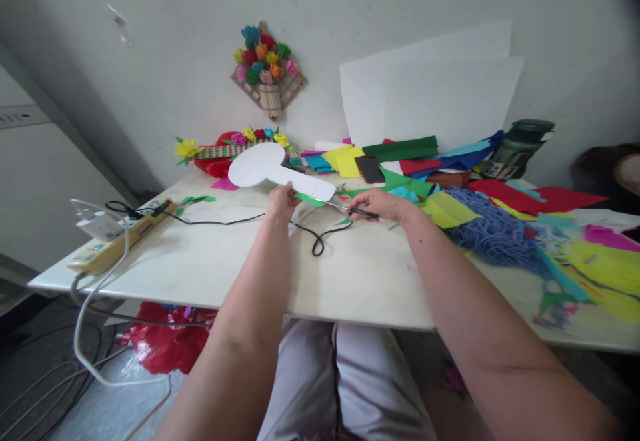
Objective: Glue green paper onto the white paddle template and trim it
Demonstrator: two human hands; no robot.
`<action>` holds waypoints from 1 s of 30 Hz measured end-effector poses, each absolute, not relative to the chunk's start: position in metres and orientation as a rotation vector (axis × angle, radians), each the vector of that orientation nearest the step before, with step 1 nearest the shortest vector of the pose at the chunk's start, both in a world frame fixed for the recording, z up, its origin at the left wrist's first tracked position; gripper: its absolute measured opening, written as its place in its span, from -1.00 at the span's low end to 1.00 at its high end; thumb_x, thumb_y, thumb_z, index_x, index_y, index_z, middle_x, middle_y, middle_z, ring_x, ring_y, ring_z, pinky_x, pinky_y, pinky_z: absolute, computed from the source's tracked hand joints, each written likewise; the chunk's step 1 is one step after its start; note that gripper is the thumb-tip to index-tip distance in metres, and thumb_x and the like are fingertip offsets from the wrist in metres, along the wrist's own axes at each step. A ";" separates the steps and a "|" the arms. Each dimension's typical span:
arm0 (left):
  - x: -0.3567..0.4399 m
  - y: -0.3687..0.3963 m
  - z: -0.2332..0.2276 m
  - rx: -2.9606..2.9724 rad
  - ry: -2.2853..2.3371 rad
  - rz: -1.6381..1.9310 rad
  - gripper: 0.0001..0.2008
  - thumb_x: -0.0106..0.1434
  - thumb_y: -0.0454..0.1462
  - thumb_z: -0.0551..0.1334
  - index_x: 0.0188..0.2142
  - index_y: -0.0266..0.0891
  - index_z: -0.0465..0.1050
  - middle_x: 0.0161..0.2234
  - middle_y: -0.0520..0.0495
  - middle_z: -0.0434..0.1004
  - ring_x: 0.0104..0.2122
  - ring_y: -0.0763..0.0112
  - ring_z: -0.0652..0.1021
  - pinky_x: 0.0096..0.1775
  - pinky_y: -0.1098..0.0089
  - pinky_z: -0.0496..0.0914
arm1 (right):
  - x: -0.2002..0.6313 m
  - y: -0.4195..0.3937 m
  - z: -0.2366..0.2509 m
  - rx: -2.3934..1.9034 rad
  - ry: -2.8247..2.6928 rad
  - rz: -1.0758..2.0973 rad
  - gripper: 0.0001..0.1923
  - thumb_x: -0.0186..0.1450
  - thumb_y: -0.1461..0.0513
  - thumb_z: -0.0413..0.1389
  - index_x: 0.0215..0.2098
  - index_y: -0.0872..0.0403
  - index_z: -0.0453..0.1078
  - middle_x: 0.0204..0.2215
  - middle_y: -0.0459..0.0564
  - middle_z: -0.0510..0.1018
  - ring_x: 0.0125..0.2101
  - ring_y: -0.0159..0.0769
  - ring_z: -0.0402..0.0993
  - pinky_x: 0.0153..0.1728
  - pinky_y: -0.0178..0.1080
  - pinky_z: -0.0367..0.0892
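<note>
The left hand [281,202] holds a white card shape [273,169] by its lower edge, with the fingers pinched on it. The shape has a big round top and a long flat handle, a bit like a paddle, and it is plain white. It is lifted just over the middle of the desk [350,274], at the far side, with a bit of green paper [310,199] right under it. The right hand [383,204] is closed around a pair of scissors [350,210] with dark handles, and the thin blades point toward the white shape and reach just beside it. A black cord [320,238] loops on the desk below both hands. On the right lies a heap of coloured paper sheets [400,161], a pile of blue yarn [493,234] and a dark phone [370,168]. A dark green jug [520,144] stands at the back right; what is inside it cannot be seen. On the left edge sits a yellow power strip [120,238]. A basket of paper flowers [267,68] hangs on the wall.
</note>
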State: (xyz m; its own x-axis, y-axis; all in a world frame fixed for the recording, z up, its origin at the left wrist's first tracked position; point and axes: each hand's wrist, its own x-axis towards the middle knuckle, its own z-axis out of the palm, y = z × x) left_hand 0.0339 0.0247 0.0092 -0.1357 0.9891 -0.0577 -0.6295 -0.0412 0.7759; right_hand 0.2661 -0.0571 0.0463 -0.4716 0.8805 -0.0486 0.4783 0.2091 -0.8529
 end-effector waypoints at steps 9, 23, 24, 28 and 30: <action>0.036 0.023 0.012 0.581 0.784 1.582 -0.88 0.15 -0.45 0.12 -0.51 -0.31 0.27 -0.65 0.02 0.39 -0.66 0.53 0.44 -0.49 0.48 0.41 | 0.265 -0.057 0.046 -1.224 -1.999 1.188 -0.63 0.00 0.12 0.21 -0.30 0.22 0.45 -0.65 -0.16 0.36 -0.74 -0.61 0.04 -0.71 -0.39 -0.03; 0.037 0.021 0.015 0.556 0.810 1.600 -0.90 0.11 -0.44 0.15 -0.51 -0.32 0.28 -0.67 0.04 0.35 -0.70 0.55 0.40 -0.58 0.53 0.35 | 0.265 -0.055 0.045 -1.269 -1.991 1.154 -0.60 -0.02 0.09 0.23 -0.29 0.20 0.47 -0.52 -0.07 0.46 -0.72 -0.64 0.01 -0.70 -0.39 -0.07; 0.037 0.021 0.015 0.551 0.809 1.602 -0.91 0.10 -0.44 0.16 -0.50 -0.32 0.28 -0.66 0.04 0.36 -0.69 0.54 0.40 -0.58 0.52 0.35 | 0.265 -0.055 0.045 -1.270 -1.997 1.147 -0.60 -0.02 0.09 0.23 -0.29 0.20 0.47 -0.53 -0.08 0.45 -0.72 -0.63 0.00 -0.70 -0.39 -0.08; 0.038 0.022 0.014 0.525 0.826 1.611 -0.89 0.10 -0.44 0.18 -0.52 -0.32 0.28 -0.67 0.05 0.34 -0.71 0.56 0.39 -0.58 0.52 0.35 | 0.265 -0.054 0.045 -1.281 -2.019 1.118 -0.57 -0.01 0.07 0.22 -0.27 0.20 0.48 -0.59 -0.11 0.41 -0.73 -0.62 -0.01 -0.70 -0.38 -0.08; 0.038 0.022 0.014 0.527 0.832 1.610 -0.88 0.10 -0.44 0.18 -0.53 -0.31 0.28 -0.67 0.05 0.34 -0.71 0.56 0.39 -0.57 0.52 0.35 | 0.266 -0.054 0.045 -1.285 -2.030 1.104 -0.57 -0.01 0.05 0.22 -0.28 0.19 0.49 -0.62 -0.13 0.37 -0.72 -0.61 -0.01 -0.69 -0.38 -0.08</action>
State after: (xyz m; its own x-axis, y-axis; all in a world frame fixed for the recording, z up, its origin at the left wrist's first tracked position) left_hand 0.0378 0.0224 0.0137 -0.2090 0.9720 -0.1070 -0.6493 -0.0561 0.7585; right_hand 0.2661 -0.0542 0.0449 -0.4351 0.9003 -0.0151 0.5018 0.2286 -0.8342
